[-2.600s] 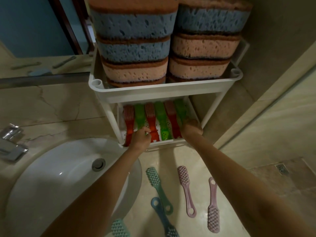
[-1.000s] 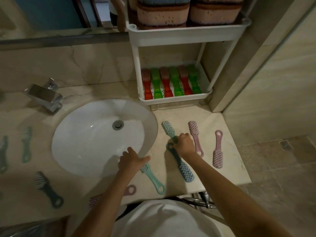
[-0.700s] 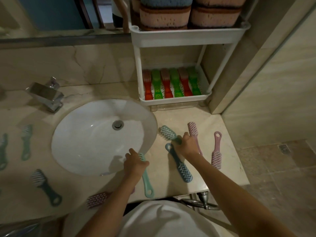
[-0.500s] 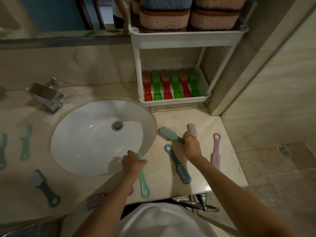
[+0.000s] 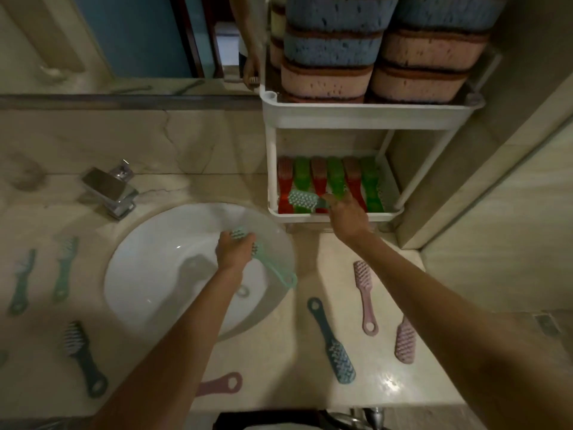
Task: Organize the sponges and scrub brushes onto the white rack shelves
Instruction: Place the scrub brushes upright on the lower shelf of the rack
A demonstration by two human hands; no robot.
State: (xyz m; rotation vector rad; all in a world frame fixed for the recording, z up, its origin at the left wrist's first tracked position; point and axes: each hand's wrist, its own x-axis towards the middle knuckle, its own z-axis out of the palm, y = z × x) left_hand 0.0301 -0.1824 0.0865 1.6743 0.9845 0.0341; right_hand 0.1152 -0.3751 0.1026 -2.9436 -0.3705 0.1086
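Pinches in right hand (image 5: 345, 214) a teal plastic scrub brush (image 5: 304, 200), crosswise over red and green brushes (image 5: 336, 178) on white plastic rack's lower shelf (image 5: 384, 216) at 1 o'clock. Grips in left hand (image 5: 232, 251) a mint plastic brush (image 5: 274, 268) above white basin (image 5: 161, 274). Risks sliding off crooked, or dropping into basin.

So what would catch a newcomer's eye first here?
Stacks of blue and pink sponges fill the top shelf of the white plastic rack. Below, the right hand holds a teal scrub brush over a row of red and green brushes; the left hand grips a mint-green scrub brush above the white sink.
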